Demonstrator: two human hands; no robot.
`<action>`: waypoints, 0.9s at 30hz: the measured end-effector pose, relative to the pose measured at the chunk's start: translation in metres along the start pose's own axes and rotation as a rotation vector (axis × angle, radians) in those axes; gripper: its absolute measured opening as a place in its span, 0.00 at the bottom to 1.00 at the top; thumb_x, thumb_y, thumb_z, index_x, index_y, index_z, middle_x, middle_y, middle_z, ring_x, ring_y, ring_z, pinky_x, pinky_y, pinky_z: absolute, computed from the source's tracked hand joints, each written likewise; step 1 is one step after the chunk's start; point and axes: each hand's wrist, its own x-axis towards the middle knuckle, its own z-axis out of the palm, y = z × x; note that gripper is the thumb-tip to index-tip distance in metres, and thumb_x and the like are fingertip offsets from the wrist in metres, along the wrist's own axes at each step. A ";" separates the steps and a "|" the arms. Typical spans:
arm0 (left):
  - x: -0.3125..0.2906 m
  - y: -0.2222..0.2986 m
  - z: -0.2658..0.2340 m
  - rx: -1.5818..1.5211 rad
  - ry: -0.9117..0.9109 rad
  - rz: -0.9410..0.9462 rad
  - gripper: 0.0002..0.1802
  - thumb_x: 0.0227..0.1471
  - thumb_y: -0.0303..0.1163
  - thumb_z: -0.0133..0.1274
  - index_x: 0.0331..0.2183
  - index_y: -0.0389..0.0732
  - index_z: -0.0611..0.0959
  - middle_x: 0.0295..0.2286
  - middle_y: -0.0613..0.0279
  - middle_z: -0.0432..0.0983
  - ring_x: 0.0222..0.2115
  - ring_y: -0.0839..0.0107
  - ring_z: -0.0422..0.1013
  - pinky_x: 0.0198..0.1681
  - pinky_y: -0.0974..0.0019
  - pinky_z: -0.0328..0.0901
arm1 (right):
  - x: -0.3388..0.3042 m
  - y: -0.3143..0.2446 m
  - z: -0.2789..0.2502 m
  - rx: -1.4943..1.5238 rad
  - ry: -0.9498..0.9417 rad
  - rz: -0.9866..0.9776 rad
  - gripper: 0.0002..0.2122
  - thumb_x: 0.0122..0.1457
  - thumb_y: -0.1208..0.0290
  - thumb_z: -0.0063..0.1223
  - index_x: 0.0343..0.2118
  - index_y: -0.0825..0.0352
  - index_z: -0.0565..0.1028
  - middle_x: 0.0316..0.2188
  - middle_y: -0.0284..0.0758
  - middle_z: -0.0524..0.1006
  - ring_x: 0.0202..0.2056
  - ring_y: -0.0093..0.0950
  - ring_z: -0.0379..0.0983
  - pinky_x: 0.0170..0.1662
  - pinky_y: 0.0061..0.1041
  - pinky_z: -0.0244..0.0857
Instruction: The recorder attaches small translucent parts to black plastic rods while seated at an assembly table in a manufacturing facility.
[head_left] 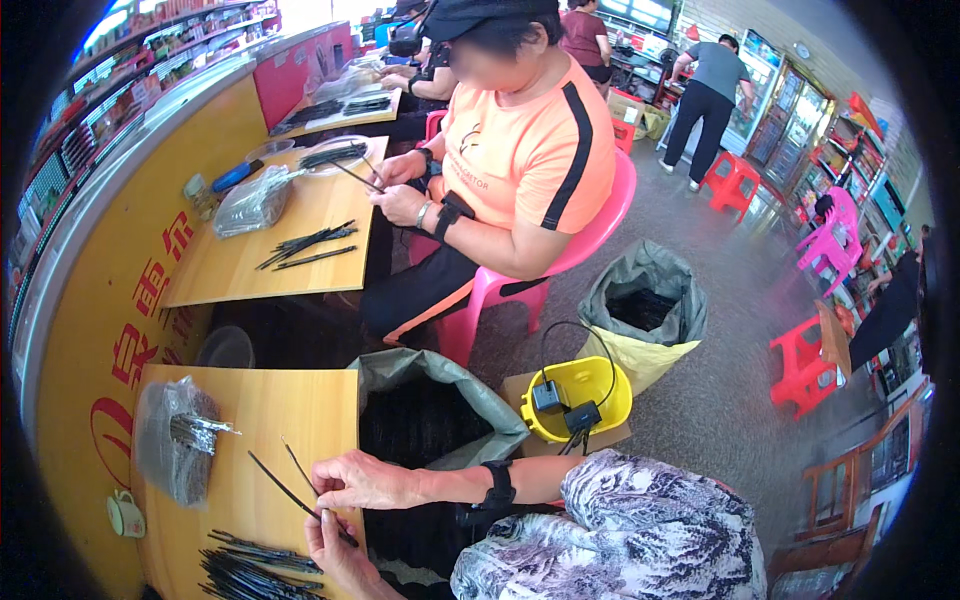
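Over the edge of a wooden board (300,395), my right hand (365,482), with a black band on its wrist, pinches a thin black strand (298,464). Just below it, my left hand (335,548) is closed on a longer thin black strand (278,478), whose end shows past the fingers. The hands nearly touch, and the strands lie side by side at a slant. What the strands are made of cannot be made out. A pile of similar black strands (255,565) lies on the board near my left hand. A clear plastic bag of small dark pieces (180,455) stands farther left.
A grey-lined sack of black strands (420,415) adjoins the board. Beyond are a yellow bucket with a cable (575,385) and another sack (645,310). A co-worker in an orange shirt (520,140) handles strands at another board (290,265). A light mug (125,513) stands by the yellow partition.
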 end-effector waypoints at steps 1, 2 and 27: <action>0.000 0.000 0.000 0.020 -0.008 0.016 0.03 0.50 0.28 0.50 0.31 0.41 0.75 0.20 0.72 0.70 0.19 0.86 0.64 0.20 0.84 0.56 | 0.000 0.000 -0.001 -0.049 -0.038 0.022 0.10 0.50 0.71 0.52 0.23 0.72 0.67 0.18 0.36 0.71 0.23 0.23 0.68 0.27 0.23 0.63; 0.000 0.000 0.000 0.039 -0.015 0.032 0.03 0.50 0.28 0.50 0.30 0.41 0.75 0.20 0.71 0.70 0.19 0.86 0.64 0.20 0.84 0.56 | 0.000 -0.001 -0.001 -0.051 -0.042 0.012 0.10 0.50 0.71 0.52 0.23 0.72 0.67 0.18 0.36 0.71 0.23 0.23 0.68 0.27 0.23 0.63; 0.001 0.005 -0.009 -0.147 -0.002 -0.054 0.05 0.48 0.26 0.53 0.30 0.38 0.76 0.23 0.68 0.72 0.21 0.82 0.65 0.24 0.80 0.60 | 0.007 -0.001 0.019 0.025 -0.075 0.184 0.09 0.51 0.70 0.50 0.27 0.72 0.69 0.18 0.32 0.71 0.19 0.17 0.67 0.22 0.18 0.62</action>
